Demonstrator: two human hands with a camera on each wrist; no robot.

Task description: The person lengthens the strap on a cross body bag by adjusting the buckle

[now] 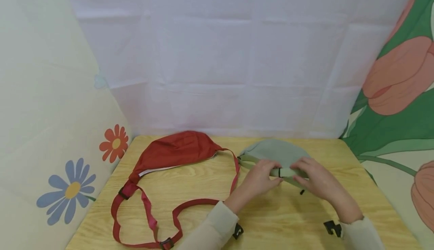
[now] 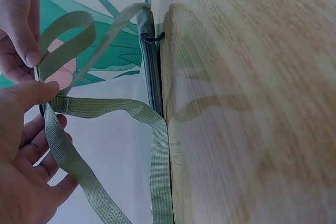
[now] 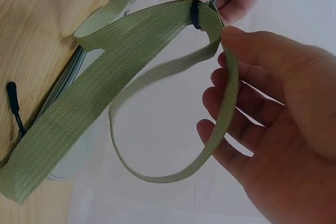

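A pale green waist bag (image 1: 276, 150) lies at the back right of the table. Its green webbing strap (image 3: 79, 87) is raised in front of it, with a slack loop hanging between the hands in the right wrist view. My left hand (image 1: 259, 180) pinches the strap between thumb and fingers, right beside a narrow black slider (image 3: 195, 15). On the slider's other side, my right hand (image 1: 320, 178) pinches the strap too, its lower fingers spread behind the loop. A black zip pull (image 3: 14, 103) hangs from the bag.
A red waist bag (image 1: 179, 148) lies to the left, its red strap (image 1: 115, 220) looped toward the front edge. Two black buckle halves lie near my forearms: one buckle half (image 1: 238, 231) by the left sleeve, another buckle half (image 1: 332, 228) by the right. Cloth backdrops surround the wooden table (image 1: 271, 223).
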